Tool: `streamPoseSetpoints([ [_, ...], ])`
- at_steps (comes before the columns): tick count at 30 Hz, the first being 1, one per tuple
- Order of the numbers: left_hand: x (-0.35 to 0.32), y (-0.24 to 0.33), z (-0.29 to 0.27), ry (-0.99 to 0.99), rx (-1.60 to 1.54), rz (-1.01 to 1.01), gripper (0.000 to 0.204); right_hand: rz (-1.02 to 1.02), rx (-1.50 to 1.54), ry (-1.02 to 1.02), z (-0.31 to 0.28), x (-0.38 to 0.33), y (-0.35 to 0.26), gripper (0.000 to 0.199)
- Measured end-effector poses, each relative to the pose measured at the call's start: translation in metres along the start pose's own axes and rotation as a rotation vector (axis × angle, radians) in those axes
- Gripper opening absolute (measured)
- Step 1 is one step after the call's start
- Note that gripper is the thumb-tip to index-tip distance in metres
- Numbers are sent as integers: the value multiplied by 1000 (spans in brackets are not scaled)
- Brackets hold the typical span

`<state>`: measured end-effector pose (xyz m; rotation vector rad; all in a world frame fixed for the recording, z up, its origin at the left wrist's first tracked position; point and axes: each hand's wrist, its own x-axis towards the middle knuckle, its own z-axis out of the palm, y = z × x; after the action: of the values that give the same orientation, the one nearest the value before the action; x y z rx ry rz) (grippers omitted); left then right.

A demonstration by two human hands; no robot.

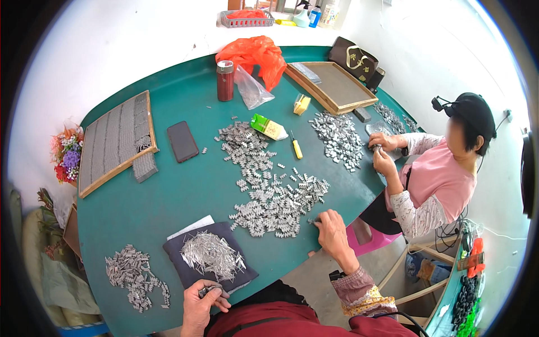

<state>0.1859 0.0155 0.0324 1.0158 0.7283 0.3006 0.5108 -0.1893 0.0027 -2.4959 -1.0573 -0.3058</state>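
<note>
One green table [168,202] fills the view, curved by the lens. Two wooden-framed trays on it: one at the left [115,143] with grey rows in it, one at the far right [336,85]. Three loose heaps of small grey metal pieces: the big central heap [269,188], a smaller heap by the co-worker [338,139], a third at near left [135,275]. One dark cloth pad [210,264] carries a bundle of thin silver pins [212,255]. One orange plastic bag [254,55], one clear bag [251,89], one dark red flask [225,80], one black phone [182,141], one green-and-yellow packet [268,127], one yellow-handled tool [296,147]. Co-worker in pink [438,180] sits at the right edge, both hands together on something small. Wearer's right hand [332,231] reaches to the near edge of the central heap, fingers curled and pinching a metal piece [313,221] just at the heap's rim. Left hand [203,303] sits at the table's near edge, fingers closed round a small grey part [210,290], just below the cloth pad. Risk, as I judge it: pieces interlock, so a pinch may drag neighbours off the table edge; a brushing sleeve could scatter the pins.
</note>
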Motion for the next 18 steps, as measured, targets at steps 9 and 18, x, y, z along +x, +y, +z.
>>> streamPoseSetpoints([
  [9, 1, -3, -3, -4, -32, 1, 12, 94, 74, 61, 4, -21, -8, 16],
  [18, -1, -4, -5, 9, -48, -3, 10, 93, 16, -31, 1, -9, -11, 11],
])
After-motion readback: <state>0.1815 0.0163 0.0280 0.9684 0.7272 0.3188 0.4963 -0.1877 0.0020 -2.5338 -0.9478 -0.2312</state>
